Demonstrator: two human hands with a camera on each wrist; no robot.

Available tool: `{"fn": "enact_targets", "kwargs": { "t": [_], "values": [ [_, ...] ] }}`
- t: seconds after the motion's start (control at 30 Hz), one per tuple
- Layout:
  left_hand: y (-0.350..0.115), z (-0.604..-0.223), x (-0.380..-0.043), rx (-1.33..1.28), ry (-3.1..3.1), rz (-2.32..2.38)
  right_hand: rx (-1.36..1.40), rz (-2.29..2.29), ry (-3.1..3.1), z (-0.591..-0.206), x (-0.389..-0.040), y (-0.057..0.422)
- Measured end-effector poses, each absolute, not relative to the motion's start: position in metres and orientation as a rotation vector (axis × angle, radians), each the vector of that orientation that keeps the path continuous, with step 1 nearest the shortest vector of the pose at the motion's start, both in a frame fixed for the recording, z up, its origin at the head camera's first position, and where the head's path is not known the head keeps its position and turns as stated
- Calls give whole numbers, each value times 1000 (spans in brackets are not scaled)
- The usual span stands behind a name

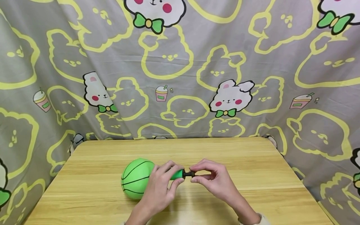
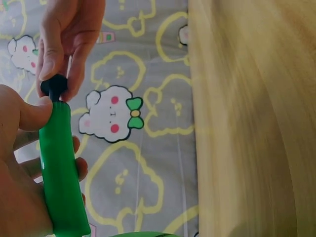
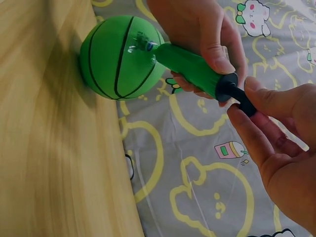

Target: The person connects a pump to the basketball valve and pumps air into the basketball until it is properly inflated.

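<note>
A green ball with black basketball lines (image 1: 136, 179) sits on the table, left of both hands. Against its side, a green hand pump (image 3: 187, 65) meets the ball at its nozzle end, as the right wrist view shows. My left hand (image 1: 161, 184) grips the pump's green barrel, thumb along its near side. Between thumb and fingertips, my right hand (image 1: 215, 179) pinches the black pump handle (image 2: 53, 86). A short length of black rod shows between handle and barrel. In the head view the left hand hides most of the barrel and the nozzle.
The light wooden table (image 1: 92, 165) spreads beneath the hands and ball. Behind it and along both sides hangs a grey curtain (image 1: 182, 84) printed with yellow outlines and white rabbit faces, close to the table's far edge.
</note>
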State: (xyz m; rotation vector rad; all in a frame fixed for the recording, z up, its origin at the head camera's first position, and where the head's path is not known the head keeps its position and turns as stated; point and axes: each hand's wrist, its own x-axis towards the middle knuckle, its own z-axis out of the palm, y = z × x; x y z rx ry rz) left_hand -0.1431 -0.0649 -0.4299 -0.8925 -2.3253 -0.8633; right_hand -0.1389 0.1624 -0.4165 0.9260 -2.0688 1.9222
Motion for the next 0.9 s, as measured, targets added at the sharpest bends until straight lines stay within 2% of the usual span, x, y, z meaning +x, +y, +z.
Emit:
{"fn": "enact_targets", "kwargs": {
  "t": [0.27, 0.9],
  "values": [
    [-70, -429, -144, -918, -2340, -911, 982, 1944, -2065, -416, -138, 161],
    [-84, -428, -154, -893, -2359, -914, 907, 1898, -2182, -401, -138, 182]
  ]
}}
